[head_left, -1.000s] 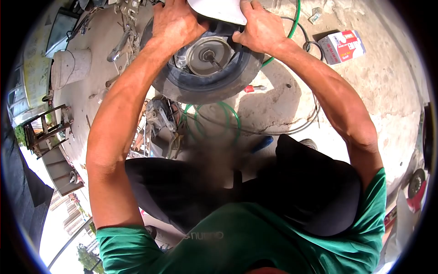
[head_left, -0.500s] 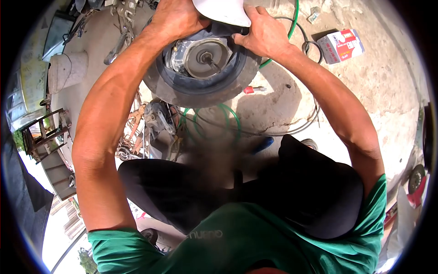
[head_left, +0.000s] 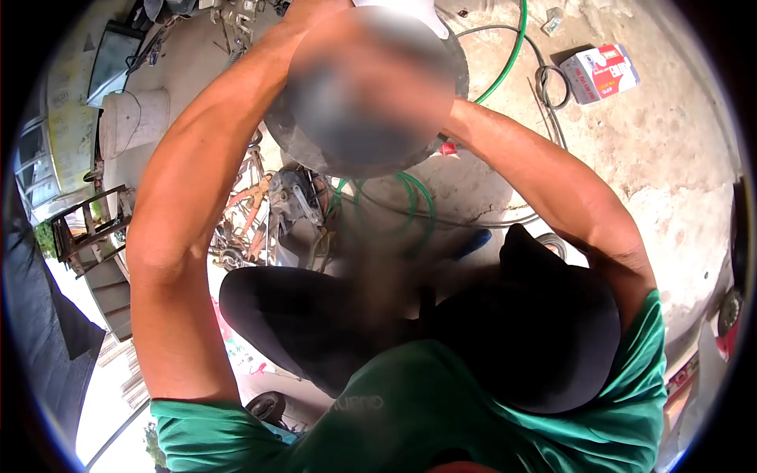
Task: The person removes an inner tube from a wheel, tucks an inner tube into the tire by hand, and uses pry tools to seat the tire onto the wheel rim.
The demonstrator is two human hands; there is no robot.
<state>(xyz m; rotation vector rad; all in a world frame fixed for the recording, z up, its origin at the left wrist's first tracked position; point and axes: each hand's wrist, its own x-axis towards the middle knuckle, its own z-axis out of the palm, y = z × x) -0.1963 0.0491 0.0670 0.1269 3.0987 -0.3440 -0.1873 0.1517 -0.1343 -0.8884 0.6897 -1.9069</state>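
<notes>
A dark wheel with its tyre [head_left: 311, 158] is in front of me at the top of the view, its middle smeared by a round blur. My left hand [head_left: 335, 31] reaches to its upper left side; the blur covers the fingers. My right hand [head_left: 418, 91] lies over the wheel from the right, also blurred, so its grip cannot be made out. A white piece [head_left: 422, 9] shows at the wheel's top edge. Just right of the tyre, a small red tool handle [head_left: 448, 148] lies on the ground.
A green hose [head_left: 512, 59] and a black cable [head_left: 556, 87] run over the concrete. A red and white box [head_left: 603, 73] lies at the right. Metal parts [head_left: 292, 197] are heaped below the wheel, near my knees. A pale bucket [head_left: 134, 122] is at the left.
My right hand has moved left from the wheel's upper right edge to over its middle. The hub and axle, visible earlier, are now lost in blur. The view has shifted slightly.
</notes>
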